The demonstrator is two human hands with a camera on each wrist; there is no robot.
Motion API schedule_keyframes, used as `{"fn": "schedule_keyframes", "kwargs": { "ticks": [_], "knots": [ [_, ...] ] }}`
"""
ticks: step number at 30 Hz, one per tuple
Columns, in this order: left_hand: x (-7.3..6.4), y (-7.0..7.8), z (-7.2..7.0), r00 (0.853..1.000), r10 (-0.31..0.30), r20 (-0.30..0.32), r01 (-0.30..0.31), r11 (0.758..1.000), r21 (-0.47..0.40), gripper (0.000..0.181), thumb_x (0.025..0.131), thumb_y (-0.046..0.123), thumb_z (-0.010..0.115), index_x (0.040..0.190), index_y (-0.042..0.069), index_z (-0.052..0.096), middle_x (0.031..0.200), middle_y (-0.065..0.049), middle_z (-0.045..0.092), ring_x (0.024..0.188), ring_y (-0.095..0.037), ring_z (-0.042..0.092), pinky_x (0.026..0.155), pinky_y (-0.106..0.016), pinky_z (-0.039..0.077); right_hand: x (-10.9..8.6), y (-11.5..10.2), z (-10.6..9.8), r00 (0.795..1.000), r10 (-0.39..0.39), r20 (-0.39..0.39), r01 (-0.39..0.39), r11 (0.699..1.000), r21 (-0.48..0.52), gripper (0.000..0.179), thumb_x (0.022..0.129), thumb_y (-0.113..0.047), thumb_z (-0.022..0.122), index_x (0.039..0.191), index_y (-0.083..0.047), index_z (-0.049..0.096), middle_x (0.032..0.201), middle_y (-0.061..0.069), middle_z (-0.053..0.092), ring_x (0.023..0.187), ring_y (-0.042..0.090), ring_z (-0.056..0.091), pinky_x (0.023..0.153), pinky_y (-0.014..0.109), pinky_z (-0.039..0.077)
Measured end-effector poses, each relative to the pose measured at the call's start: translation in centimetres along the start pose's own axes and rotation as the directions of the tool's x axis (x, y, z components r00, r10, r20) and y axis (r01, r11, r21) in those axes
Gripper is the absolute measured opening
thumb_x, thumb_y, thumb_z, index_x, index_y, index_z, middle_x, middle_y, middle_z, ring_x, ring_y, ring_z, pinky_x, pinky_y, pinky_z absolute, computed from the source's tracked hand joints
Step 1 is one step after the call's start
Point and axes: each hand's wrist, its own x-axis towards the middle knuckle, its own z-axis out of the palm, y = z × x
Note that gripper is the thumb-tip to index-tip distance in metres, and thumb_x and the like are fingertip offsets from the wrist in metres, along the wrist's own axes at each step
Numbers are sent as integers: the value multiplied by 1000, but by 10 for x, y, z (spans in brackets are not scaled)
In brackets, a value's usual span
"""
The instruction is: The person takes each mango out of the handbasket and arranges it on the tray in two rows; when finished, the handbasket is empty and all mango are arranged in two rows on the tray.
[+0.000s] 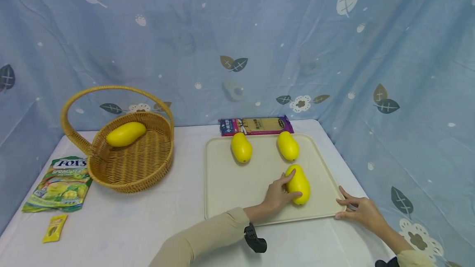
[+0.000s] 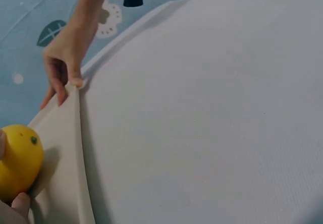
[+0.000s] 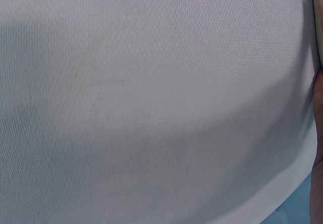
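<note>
In the head view a yellow mango (image 1: 299, 185) lies on the cream tray (image 1: 226, 188). My left hand (image 1: 277, 196) grips this mango, its thumb at the near end and its fingers on the far side. The left wrist view catches part of the same mango (image 2: 20, 161) with fingertips against it. At the tray's near right corner, my right hand (image 1: 361, 213) pinches the rim between thumb and fingers. Two more mangoes, one on the left (image 1: 241, 148) and one on the right (image 1: 288, 146), lie toward the tray's back. The right wrist view shows mostly tablecloth, with the hand at its edge.
A wicker basket (image 1: 163, 172) with a tall handle stands at the left, holding a mango (image 1: 126, 134). Beside it lie a green Fox's candy bag (image 1: 61, 184) and a small yellow packet (image 1: 54, 228). Behind the tray is a purple noodle package (image 1: 256, 125) against the blue curtain (image 1: 193, 52).
</note>
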Motion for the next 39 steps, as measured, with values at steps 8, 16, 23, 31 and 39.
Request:
{"fn": "schedule_keyframes", "kwargs": {
  "ticks": [8,16,23,31,39],
  "knots": [
    [0,1,-5,999,-29,-36,28,999,-31,59,85,20,74,139,15,51,148,-13,40,140,-28,30,111,-35,31,4,-1,1,1000,4,21,-4,1000,30,48,58,-17,89,97,5,74,128,-10,45,49,-4,46,40,13,31],
    [0,-3,-7,998,20,-61,-22,999,-35,58,85,20,74,137,11,53,144,-10,46,139,-27,33,110,-33,33,8,-2,2,1000,-14,18,13,1000,21,47,57,-17,89,96,4,74,128,-11,45,48,-4,44,39,14,30],
    [-1,-4,-8,997,11,-82,-13,1000,-25,62,84,21,75,140,11,50,147,-14,41,139,-27,33,112,-35,30,11,-2,3,1000,-19,24,18,1000,21,47,57,-18,89,96,4,74,128,-11,45,55,-4,53,43,12,34],
    [-3,-5,-10,994,-7,-107,2,999,-51,66,82,23,76,141,11,48,149,-15,38,140,-25,31,114,-38,26,9,-1,4,1000,4,28,-4,1000,4,46,58,-20,89,95,1,75,127,-15,45,67,-6,57,44,14,36],
    [-17,10,-34,998,15,-62,-20,996,-83,60,86,22,73,140,14,50,147,-9,43,136,-20,39,109,-34,35,-2,0,0,997,64,42,-65,998,14,45,60,-21,88,99,-1,75,127,-24,42,80,-17,51,53,7,42]
  ]
}}
